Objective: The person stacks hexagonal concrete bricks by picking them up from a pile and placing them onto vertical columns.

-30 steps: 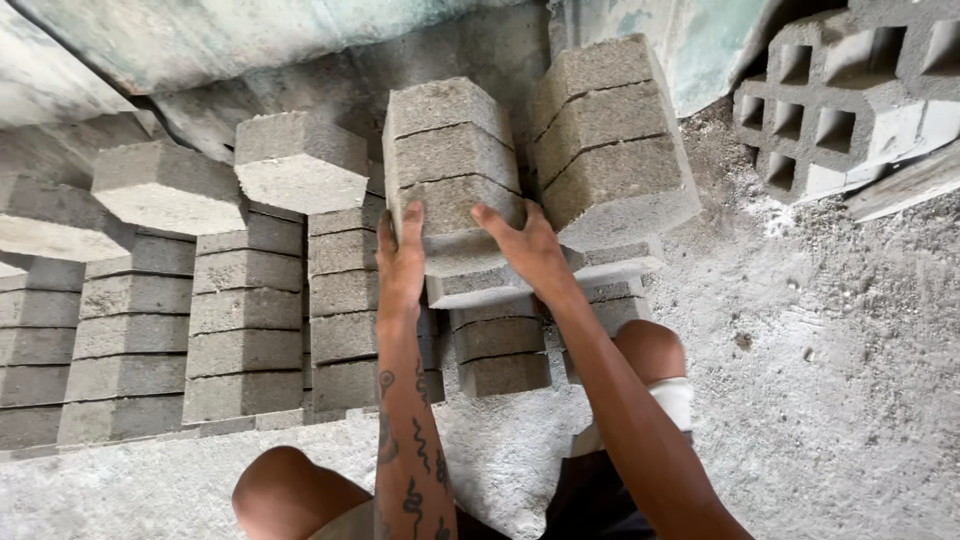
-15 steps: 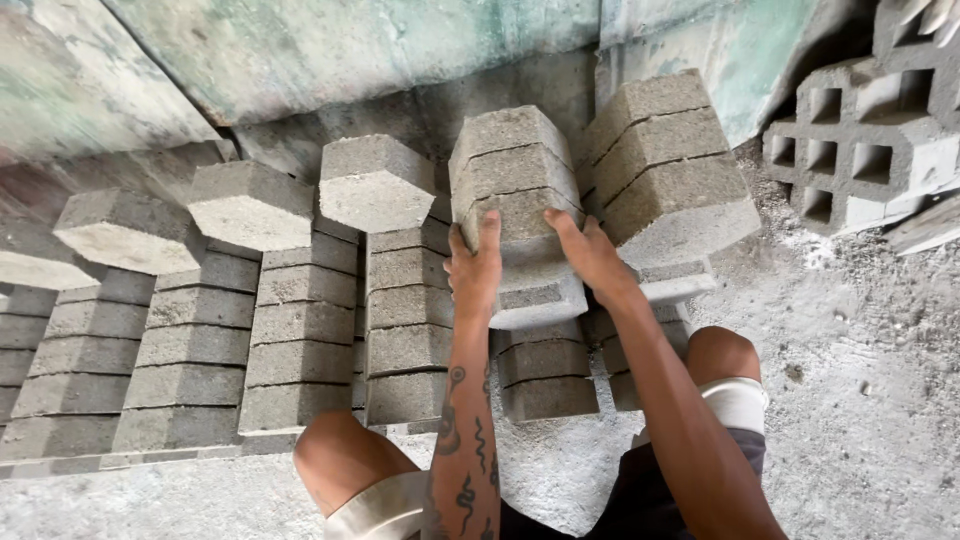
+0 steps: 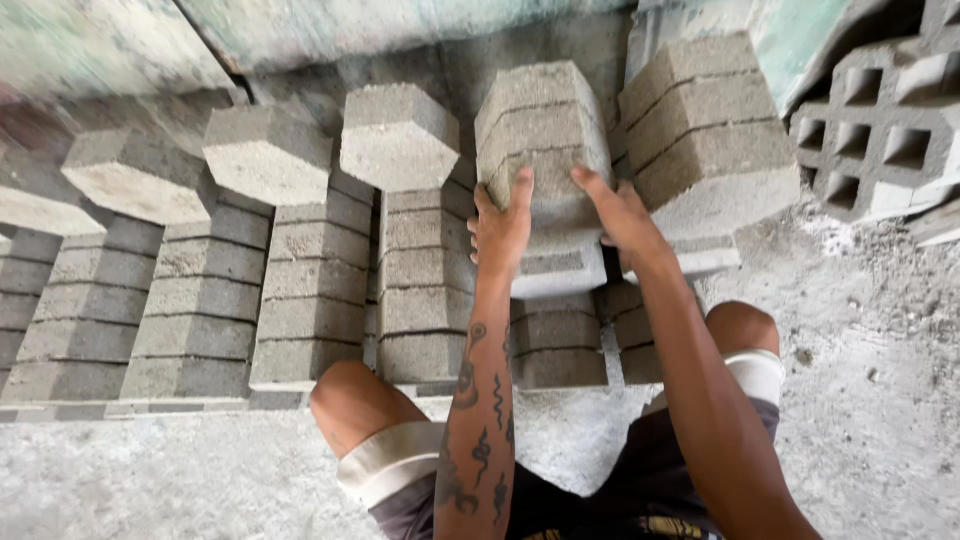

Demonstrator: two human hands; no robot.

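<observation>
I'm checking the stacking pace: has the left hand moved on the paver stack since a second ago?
No. The left hand still presses the same stack, beside the hexagonal stack.

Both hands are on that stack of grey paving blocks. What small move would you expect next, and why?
Probably a slight lift or pull of the held blocks toward the body. The left hand and right hand press flat on its near face, and the block beneath it juts out unevenly, so steadying it first seems wise.
</observation>
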